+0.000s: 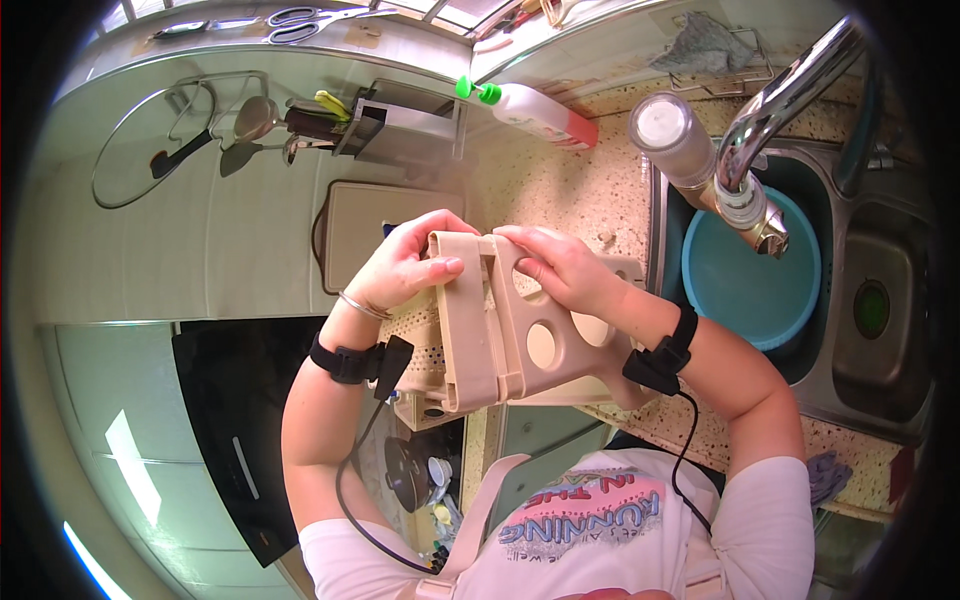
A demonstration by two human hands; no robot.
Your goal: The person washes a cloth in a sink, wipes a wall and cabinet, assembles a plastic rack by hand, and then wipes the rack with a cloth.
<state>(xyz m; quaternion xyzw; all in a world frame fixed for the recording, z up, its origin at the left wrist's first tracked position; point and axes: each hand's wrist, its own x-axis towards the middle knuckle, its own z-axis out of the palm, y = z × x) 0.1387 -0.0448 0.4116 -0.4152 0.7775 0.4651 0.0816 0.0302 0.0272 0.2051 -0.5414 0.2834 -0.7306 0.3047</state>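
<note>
A beige plastic rack (pixel 490 330) with round holes and a perforated side is held up in front of me, over the counter edge. My left hand (pixel 410 265) grips its upper left edge, thumb across the front. My right hand (pixel 560 265) holds the top right, fingers curled by one of the round holes. Both wrists carry black bands with cables.
A beige cutting board (pixel 360 225) leans on the wall behind. A knife holder (pixel 410 120), ladles (pixel 255 120) and a pot lid (pixel 130 150) hang above. A dish soap bottle (pixel 535 112) lies on the speckled counter. To the right are a sink (pixel 880 300), a blue basin (pixel 760 280) and a tap (pixel 770 110). A black hob (pixel 240 420) is at left.
</note>
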